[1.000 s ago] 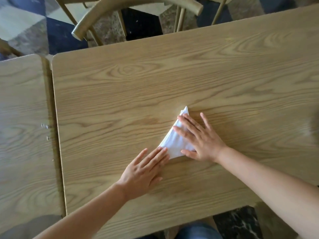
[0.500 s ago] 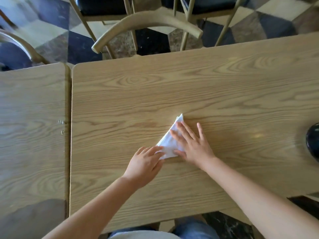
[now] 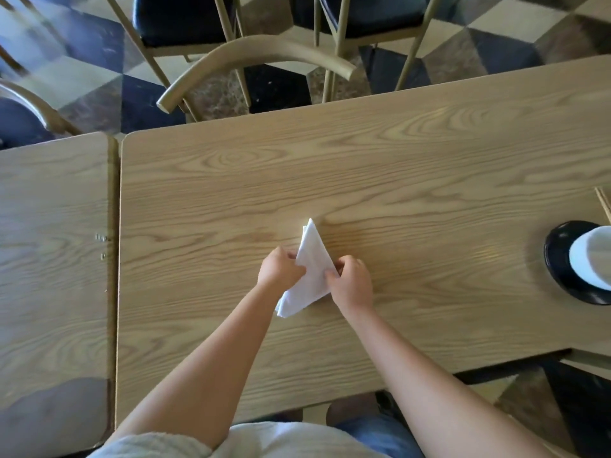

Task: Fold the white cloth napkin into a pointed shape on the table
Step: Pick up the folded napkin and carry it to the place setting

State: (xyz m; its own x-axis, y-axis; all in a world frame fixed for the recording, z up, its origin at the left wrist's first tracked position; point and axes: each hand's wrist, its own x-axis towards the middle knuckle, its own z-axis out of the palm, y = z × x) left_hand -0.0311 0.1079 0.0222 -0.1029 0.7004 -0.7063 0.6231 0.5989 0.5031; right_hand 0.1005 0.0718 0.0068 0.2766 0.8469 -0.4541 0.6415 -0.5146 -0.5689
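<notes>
Head view shows your white cloth napkin folded into a narrow triangle on the wooden table, its sharp tip aimed away from you and its blunt end toward the near edge. Your left hand is pinched closed on the napkin's left edge, knuckles up. Your right hand is pinched closed on the napkin's right edge, directly across from the left, so the cloth sits between both hands. The blunt end of the napkin pokes out below your left wrist. Whether the cloth is lifted off the wood there or lying flat, you cannot tell from this angle. Far to the right of the napkin, at the table's end, a black saucer carries a white cup. Left of the napkin, a second table butts against yours. Beyond the napkin's tip, past the far edge, stands a chair with a curved back.
</notes>
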